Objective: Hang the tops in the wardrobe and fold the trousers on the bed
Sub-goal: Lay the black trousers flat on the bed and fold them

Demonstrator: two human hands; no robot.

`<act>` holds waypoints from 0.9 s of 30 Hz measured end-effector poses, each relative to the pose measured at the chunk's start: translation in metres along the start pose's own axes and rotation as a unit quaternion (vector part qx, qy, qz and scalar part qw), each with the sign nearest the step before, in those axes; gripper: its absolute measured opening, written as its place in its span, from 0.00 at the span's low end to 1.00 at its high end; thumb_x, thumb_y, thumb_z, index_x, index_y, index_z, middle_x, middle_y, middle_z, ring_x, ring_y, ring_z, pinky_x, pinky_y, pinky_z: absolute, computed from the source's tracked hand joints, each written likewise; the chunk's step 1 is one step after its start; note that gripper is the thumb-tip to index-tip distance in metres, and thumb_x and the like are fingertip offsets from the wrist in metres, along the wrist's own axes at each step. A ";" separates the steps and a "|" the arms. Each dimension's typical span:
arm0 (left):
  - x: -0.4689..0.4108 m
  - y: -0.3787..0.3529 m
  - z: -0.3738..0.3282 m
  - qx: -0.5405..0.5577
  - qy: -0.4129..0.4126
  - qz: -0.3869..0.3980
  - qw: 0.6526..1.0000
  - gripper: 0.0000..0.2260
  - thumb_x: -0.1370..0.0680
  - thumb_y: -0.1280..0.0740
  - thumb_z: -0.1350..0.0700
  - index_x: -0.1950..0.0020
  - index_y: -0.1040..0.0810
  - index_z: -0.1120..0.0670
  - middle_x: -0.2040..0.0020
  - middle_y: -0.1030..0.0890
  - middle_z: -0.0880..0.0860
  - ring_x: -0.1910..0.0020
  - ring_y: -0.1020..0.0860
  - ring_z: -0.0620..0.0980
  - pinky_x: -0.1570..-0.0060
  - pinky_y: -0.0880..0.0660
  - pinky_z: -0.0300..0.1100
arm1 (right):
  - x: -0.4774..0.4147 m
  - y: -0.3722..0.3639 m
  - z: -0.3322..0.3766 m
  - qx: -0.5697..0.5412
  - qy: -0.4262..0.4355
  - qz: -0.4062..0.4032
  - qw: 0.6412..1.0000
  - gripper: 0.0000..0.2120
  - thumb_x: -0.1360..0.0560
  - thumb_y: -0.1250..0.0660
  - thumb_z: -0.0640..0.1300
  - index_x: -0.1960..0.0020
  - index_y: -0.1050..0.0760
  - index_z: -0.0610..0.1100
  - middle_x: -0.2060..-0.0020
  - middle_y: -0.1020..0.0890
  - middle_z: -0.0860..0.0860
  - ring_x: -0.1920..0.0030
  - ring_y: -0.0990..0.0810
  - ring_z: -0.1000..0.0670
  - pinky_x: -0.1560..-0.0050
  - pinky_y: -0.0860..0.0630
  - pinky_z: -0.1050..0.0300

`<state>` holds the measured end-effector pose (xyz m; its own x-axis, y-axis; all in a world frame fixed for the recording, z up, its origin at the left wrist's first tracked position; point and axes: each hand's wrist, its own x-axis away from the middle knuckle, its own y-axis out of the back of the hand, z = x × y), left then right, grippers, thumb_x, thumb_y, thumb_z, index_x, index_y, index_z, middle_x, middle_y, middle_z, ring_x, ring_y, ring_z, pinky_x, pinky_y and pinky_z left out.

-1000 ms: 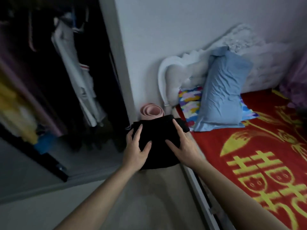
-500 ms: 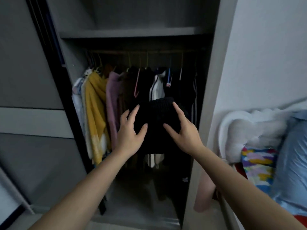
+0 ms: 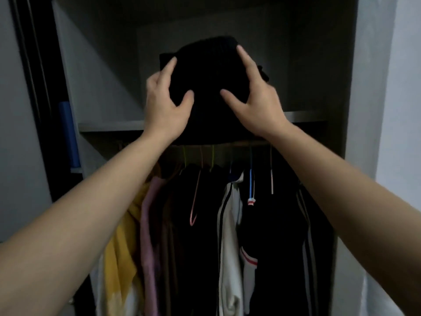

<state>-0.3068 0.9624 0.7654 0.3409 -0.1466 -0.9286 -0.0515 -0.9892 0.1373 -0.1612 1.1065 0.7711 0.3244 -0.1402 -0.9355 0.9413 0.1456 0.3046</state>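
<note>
Home interior, dim. Open built-in wardrobe (image 3: 102, 76) with a grey shelf (image 3: 109, 126) above clothes on thin hangers (image 3: 196, 201): yellow top (image 3: 118, 247), mauve top (image 3: 150, 224), white jacket (image 3: 227, 236), several dark ones. Pale painted wall (image 3: 401, 110) beside it.

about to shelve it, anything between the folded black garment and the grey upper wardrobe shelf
Nothing visible: the left hand and right hand hold the folded black garment at the grey shelf's front edge.

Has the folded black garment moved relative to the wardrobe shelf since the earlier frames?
Yes, upward: the folded black garment, earlier below the shelf, now rises above its edge.
</note>
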 end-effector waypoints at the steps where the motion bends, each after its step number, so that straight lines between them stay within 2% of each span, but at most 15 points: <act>1: -0.016 -0.007 0.005 0.003 0.005 0.006 1.000 0.29 0.22 0.33 0.47 0.23 0.39 0.42 0.28 0.35 0.51 0.38 0.36 0.38 0.51 0.43 0.16 | -0.016 -0.001 -0.007 0.007 -0.001 0.005 1.000 0.38 0.22 0.34 0.54 0.19 0.51 0.55 0.32 0.25 0.50 0.36 0.23 0.49 0.37 0.24 0.52; 5: -0.070 -0.036 0.027 0.039 0.021 0.029 0.999 0.30 0.23 0.32 0.47 0.23 0.39 0.41 0.29 0.35 0.51 0.38 0.34 0.39 0.40 0.39 0.30 | -0.069 -0.006 -0.037 0.013 -0.021 0.040 0.999 0.38 0.22 0.33 0.54 0.20 0.51 0.57 0.30 0.27 0.55 0.34 0.24 0.52 0.43 0.29 0.67; 7: -0.092 -0.052 0.038 0.058 0.025 0.041 0.997 0.30 0.23 0.31 0.48 0.23 0.38 0.42 0.29 0.34 0.52 0.36 0.32 0.42 0.38 0.37 0.35 | -0.089 -0.010 -0.052 0.022 -0.031 0.052 0.998 0.38 0.22 0.33 0.55 0.20 0.51 0.59 0.30 0.26 0.54 0.34 0.25 0.52 0.41 0.29 0.65; 10: -0.123 -0.086 0.055 0.102 0.036 0.082 0.991 0.30 0.23 0.30 0.50 0.23 0.37 0.42 0.28 0.33 0.52 0.32 0.31 0.47 0.34 0.33 0.40 | -0.111 -0.015 -0.079 0.051 -0.056 0.062 0.995 0.38 0.22 0.33 0.56 0.20 0.52 0.61 0.29 0.27 0.51 0.32 0.26 0.48 0.33 0.28 0.54; 13: -0.151 -0.127 0.062 0.138 0.046 0.136 0.980 0.30 0.23 0.30 0.52 0.23 0.37 0.46 0.28 0.30 0.54 0.31 0.29 0.50 0.30 0.32 0.45 | -0.131 -0.014 -0.110 0.097 -0.098 0.063 0.988 0.38 0.23 0.33 0.57 0.20 0.51 0.61 0.29 0.27 0.50 0.31 0.27 0.46 0.30 0.30 0.52; 16: -0.171 -0.171 0.060 0.192 0.079 0.200 0.958 0.31 0.23 0.30 0.55 0.22 0.37 0.50 0.29 0.28 0.54 0.35 0.27 0.49 0.35 0.28 0.41 | -0.148 -0.008 -0.141 0.155 -0.152 0.058 0.974 0.38 0.23 0.32 0.56 0.20 0.49 0.58 0.28 0.28 0.48 0.29 0.28 0.45 0.29 0.32 0.54; 19: -0.187 -0.207 0.055 0.230 0.107 0.259 0.932 0.30 0.22 0.31 0.56 0.22 0.38 0.48 0.30 0.27 0.53 0.42 0.25 0.48 0.51 0.26 0.35 | -0.160 0.000 -0.167 0.165 -0.206 0.049 0.963 0.37 0.23 0.32 0.53 0.20 0.47 0.56 0.27 0.30 0.48 0.29 0.29 0.45 0.31 0.32 0.54; 20: -0.193 -0.215 0.053 0.238 0.107 0.271 0.927 0.30 0.22 0.31 0.56 0.22 0.38 0.48 0.30 0.28 0.53 0.43 0.25 0.48 0.54 0.26 0.35 | -0.163 0.003 -0.174 0.157 -0.220 0.042 0.962 0.37 0.22 0.32 0.52 0.20 0.47 0.55 0.26 0.31 0.49 0.29 0.30 0.45 0.32 0.32 0.53; 24: -0.212 -0.237 0.045 0.247 0.086 0.273 0.926 0.29 0.21 0.34 0.56 0.22 0.39 0.47 0.29 0.29 0.53 0.40 0.25 0.51 0.41 0.25 0.43 | -0.173 0.012 -0.194 0.145 -0.246 -0.004 0.958 0.35 0.21 0.33 0.53 0.21 0.47 0.57 0.26 0.33 0.49 0.29 0.30 0.44 0.39 0.31 0.55; 26: -0.212 -0.245 0.046 0.234 0.097 0.302 0.919 0.28 0.20 0.35 0.55 0.22 0.40 0.47 0.29 0.29 0.54 0.43 0.24 0.50 0.46 0.25 0.41 | -0.173 0.013 -0.202 0.176 -0.263 0.009 0.949 0.34 0.22 0.33 0.55 0.21 0.45 0.57 0.27 0.31 0.48 0.31 0.28 0.44 0.41 0.31 0.58; 27: -0.208 -0.248 0.048 0.214 0.105 0.341 0.910 0.27 0.20 0.36 0.55 0.22 0.40 0.48 0.29 0.29 0.55 0.45 0.24 0.49 0.48 0.25 0.40 | -0.172 0.012 -0.207 0.194 -0.281 0.038 0.939 0.33 0.22 0.33 0.55 0.21 0.43 0.56 0.27 0.30 0.48 0.32 0.27 0.44 0.39 0.31 0.58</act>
<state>-0.4098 1.2382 0.9078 0.2626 -0.7667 -0.5858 -0.6631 -0.5845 0.4677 -0.2249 1.3347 0.8985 0.2885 -0.6539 -0.6994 0.8409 -0.1763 0.5117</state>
